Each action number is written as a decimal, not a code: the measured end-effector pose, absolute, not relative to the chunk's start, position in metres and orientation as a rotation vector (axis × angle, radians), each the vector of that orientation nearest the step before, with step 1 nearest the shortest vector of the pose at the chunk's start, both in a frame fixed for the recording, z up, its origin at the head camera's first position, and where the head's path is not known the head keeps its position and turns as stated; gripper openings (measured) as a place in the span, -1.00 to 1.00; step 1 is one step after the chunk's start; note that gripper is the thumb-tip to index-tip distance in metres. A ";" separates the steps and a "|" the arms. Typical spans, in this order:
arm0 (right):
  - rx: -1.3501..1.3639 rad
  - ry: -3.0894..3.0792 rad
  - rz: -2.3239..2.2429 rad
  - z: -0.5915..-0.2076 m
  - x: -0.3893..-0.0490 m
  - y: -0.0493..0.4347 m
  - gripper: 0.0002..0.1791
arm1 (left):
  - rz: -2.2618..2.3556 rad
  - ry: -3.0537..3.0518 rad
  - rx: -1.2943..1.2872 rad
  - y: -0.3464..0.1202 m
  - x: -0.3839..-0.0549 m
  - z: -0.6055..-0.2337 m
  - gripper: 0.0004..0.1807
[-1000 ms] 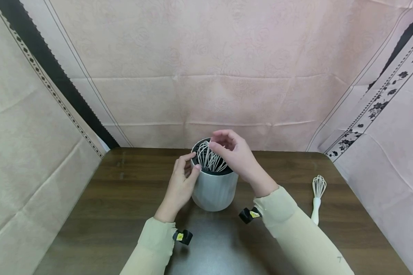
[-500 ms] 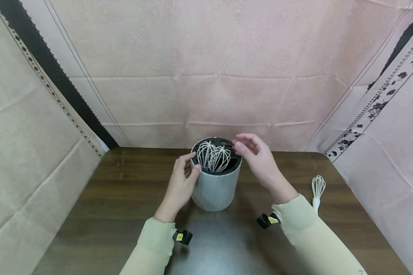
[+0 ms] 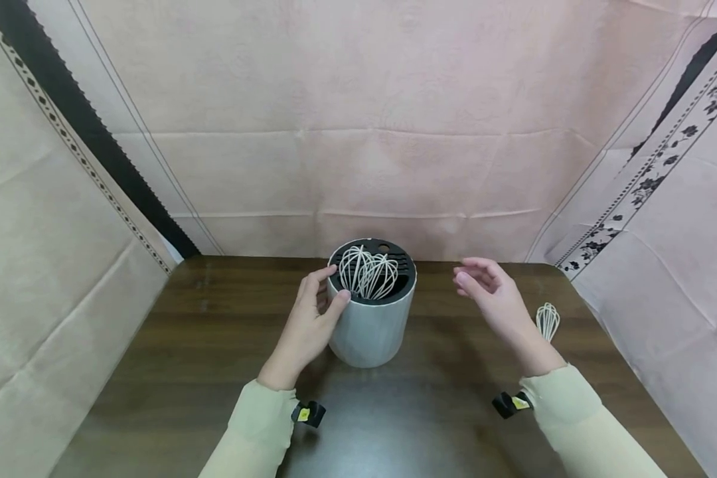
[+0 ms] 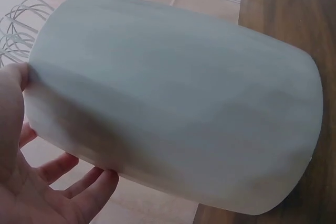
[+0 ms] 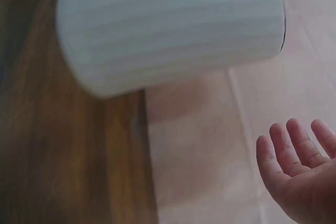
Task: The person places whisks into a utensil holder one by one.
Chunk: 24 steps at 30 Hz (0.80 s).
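A pale grey utensil holder (image 3: 370, 338) with a black slotted top stands upright on the table. Two white wire whisk heads (image 3: 370, 273) poke out of its wide front opening; their handles are hidden inside. My left hand (image 3: 307, 318) grips the holder's left side by the rim, and in the left wrist view its thumb and fingers (image 4: 94, 192) touch the wall. Off to the right of the holder, my right hand (image 3: 498, 305) hovers with loosely bent fingers and nothing in them. A smaller whisk (image 3: 548, 318) lies on the table beyond my right wrist, its handle covered by the forearm.
The brown wooden table (image 3: 203, 372) ends just behind the holder. A pale patterned cloth (image 3: 358, 172) hangs along its back, and more cloth hangs down both sides.
My right hand has left the whisks in the holder and moved right, towards the whisk on the table, its forearm now covering that handle. My left hand keeps its grip on the holder.
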State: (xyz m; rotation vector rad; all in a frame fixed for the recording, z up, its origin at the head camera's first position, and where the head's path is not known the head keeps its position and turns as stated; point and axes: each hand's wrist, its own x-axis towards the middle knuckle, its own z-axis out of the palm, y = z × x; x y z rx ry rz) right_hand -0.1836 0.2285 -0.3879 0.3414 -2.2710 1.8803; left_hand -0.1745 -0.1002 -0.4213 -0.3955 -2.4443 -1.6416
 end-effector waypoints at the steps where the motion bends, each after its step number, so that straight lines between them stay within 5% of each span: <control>1: 0.330 -2.275 1.876 -0.392 -0.182 0.234 -0.57 | -1.649 -2.437 -0.398 -0.100 -0.174 -0.422 -0.36; 9: 0.159 -2.379 1.704 -0.422 -0.175 0.280 -0.50 | -1.648 -2.387 -0.429 -0.093 -0.173 -0.427 -0.39; 24: -0.543 -2.470 1.421 -0.459 -0.176 0.346 0.04 | -1.685 -2.369 -0.421 -0.093 -0.174 -0.424 -0.45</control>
